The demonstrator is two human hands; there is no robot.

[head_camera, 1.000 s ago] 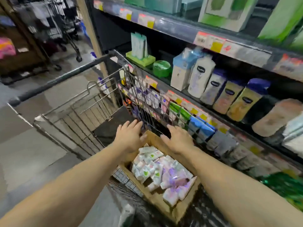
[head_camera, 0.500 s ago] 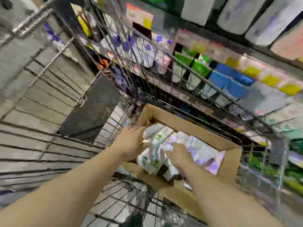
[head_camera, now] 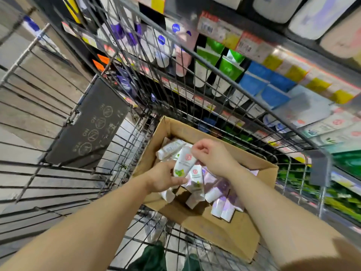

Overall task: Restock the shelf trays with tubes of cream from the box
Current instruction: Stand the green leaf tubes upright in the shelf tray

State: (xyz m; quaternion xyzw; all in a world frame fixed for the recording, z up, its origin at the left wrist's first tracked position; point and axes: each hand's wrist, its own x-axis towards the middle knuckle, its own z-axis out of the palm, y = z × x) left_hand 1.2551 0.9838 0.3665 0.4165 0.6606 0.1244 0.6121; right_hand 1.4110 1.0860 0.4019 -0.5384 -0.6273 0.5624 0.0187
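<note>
Beside stocked shelves [head_camera: 254, 79], both hands grip one tube [head_camera: 183, 161] above the box [head_camera: 224, 229]: left hand [head_camera: 166, 178] low, right hand [head_camera: 213, 155] high.

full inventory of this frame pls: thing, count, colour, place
cardboard box: one, brown, open, inside the cart
tubes of cream: a loose pile, count unclear, white with green or purple print, in the box
held tube: one, white with green leaf print, above the pile, gripped at both ends
wire cart: one, grey metal, around the box
dark panel: one, black with faint markings, on the cart's far wall
shelf products: many, white, green, blue and purple packs, on shelves beyond the cart
price tags: a row, yellow and red, on the shelf edge
left hand: one, on the held tube's lower end
right hand: one, fingers pinching its upper end
</note>
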